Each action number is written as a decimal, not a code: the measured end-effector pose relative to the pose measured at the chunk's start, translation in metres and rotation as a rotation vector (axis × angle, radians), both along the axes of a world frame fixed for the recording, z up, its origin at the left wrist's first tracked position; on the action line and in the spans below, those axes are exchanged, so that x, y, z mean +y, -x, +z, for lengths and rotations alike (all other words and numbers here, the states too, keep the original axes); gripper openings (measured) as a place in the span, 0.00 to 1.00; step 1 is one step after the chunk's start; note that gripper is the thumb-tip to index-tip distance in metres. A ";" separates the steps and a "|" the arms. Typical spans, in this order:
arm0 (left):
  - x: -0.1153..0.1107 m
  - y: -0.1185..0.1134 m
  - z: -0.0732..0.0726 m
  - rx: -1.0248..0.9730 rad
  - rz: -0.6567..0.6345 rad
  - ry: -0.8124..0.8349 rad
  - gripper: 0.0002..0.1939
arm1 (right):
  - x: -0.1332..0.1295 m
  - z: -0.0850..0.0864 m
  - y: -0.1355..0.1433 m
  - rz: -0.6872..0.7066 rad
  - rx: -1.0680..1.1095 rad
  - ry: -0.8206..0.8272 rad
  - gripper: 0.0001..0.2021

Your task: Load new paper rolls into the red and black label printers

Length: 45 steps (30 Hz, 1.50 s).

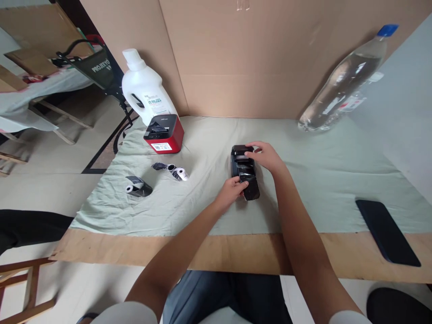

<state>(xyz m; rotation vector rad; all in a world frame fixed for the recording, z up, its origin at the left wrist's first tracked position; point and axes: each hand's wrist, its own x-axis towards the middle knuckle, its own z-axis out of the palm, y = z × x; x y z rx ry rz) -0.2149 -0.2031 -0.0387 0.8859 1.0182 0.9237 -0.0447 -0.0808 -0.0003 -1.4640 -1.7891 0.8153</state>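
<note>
A small black printer-like device [238, 167] lies on the green cloth in front of me, with a glossy black strip [251, 191] across its lower part. My left hand [232, 192] is closed at the device's lower left side, thumb lying on the glossy strip. At the upper end, my right hand [265, 155] grips the roller-like top part from the right with thumb and fingers. Whether that part is a lid or a paper roll, I cannot tell. To the left are a black-wrapped paper roll [143, 190] and small white-ended rolls [181, 174] with a dark torn wrapper.
A red and black box-shaped printer [165, 135] stands before a white detergent jug [148, 92] at the back left. A large clear bottle [347, 83] leans back right against the cardboard wall [236, 58]. A dark phone [388, 231] lies at the front right edge.
</note>
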 end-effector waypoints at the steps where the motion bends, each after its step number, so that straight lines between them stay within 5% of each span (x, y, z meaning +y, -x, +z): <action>1: 0.000 0.000 0.000 -0.005 0.001 -0.001 0.20 | -0.003 0.003 -0.002 0.029 -0.025 0.043 0.16; 5: 0.000 -0.002 0.000 -0.023 -0.004 -0.005 0.21 | -0.007 0.005 -0.002 0.002 0.035 0.111 0.08; 11: -0.001 -0.001 0.000 -0.038 -0.012 0.020 0.20 | -0.007 -0.005 0.007 -0.045 0.235 0.396 0.30; 20: 0.001 -0.004 0.000 -0.079 -0.013 0.036 0.18 | -0.010 -0.009 0.010 -0.095 0.250 0.432 0.32; 24: 0.000 0.001 0.001 -0.042 0.011 -0.080 0.15 | -0.012 -0.016 0.010 -0.105 0.303 0.380 0.34; 27: 0.003 0.013 0.002 0.105 0.060 -0.274 0.17 | -0.012 -0.024 0.007 -0.106 0.351 0.330 0.37; 30: 0.011 0.030 0.004 0.464 0.103 -0.499 0.21 | -0.015 -0.032 0.005 -0.115 0.438 0.312 0.34; 35: 0.024 0.040 0.004 1.023 -0.123 -0.615 0.49 | -0.041 -0.043 0.013 -0.159 0.468 0.296 0.30; 40: 0.030 0.006 0.011 1.198 -0.236 -0.683 0.43 | -0.068 -0.045 -0.005 -0.262 0.435 0.091 0.33; 45: 0.055 -0.079 0.029 1.131 -0.321 -0.904 0.43 | -0.069 -0.033 -0.100 -0.372 0.497 -0.038 0.36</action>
